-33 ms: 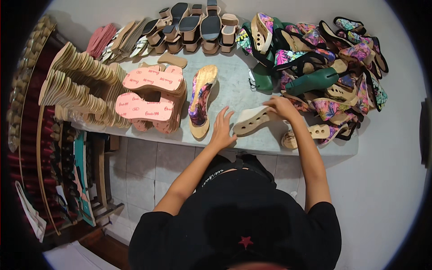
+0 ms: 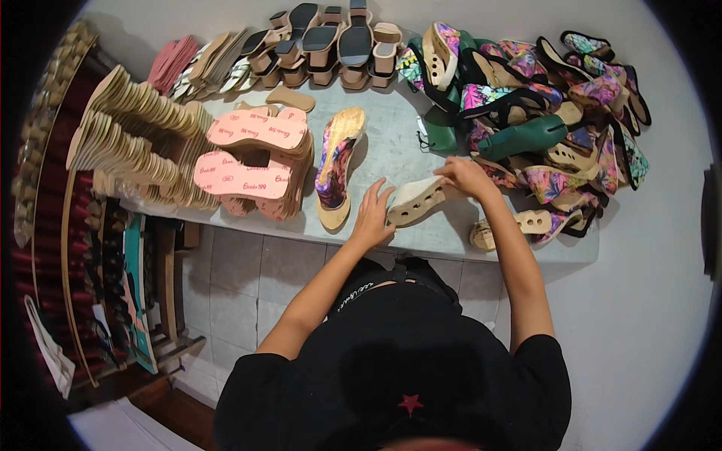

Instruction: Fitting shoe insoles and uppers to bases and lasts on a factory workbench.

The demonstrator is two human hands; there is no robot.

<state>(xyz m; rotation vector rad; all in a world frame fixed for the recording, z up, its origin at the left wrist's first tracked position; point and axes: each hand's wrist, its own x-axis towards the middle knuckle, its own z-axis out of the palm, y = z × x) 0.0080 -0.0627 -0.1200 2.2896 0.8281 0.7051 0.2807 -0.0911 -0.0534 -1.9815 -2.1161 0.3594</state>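
Note:
A cream wedge shoe sole (image 2: 416, 204) with a row of dark holes along its side lies tilted over the table in front of me. My right hand (image 2: 462, 177) pinches its upper right end between thumb and fingers. At the sole's left end, my left hand (image 2: 371, 216) has its fingers stretched out and apart; whether it touches the sole I cannot tell. Left of that hand lies a wooden-looking wedge shoe (image 2: 340, 168) with a multicoloured floral side. Near my right forearm are another wedge (image 2: 483, 237) and a cream sole piece with holes (image 2: 534, 222).
Pink-topped sole stacks (image 2: 244, 177) and rows of thin insoles (image 2: 124, 150) fill the left of the table (image 2: 383, 113). Black-soled block-heel sandals (image 2: 355, 46) line the back. Floral shoes (image 2: 549, 180) and a green shoe last (image 2: 523, 137) are heaped at the right.
My left hand's fingers have come slightly closer to the sole's left end. The sole has tilted a little in my right hand, which still grips it.

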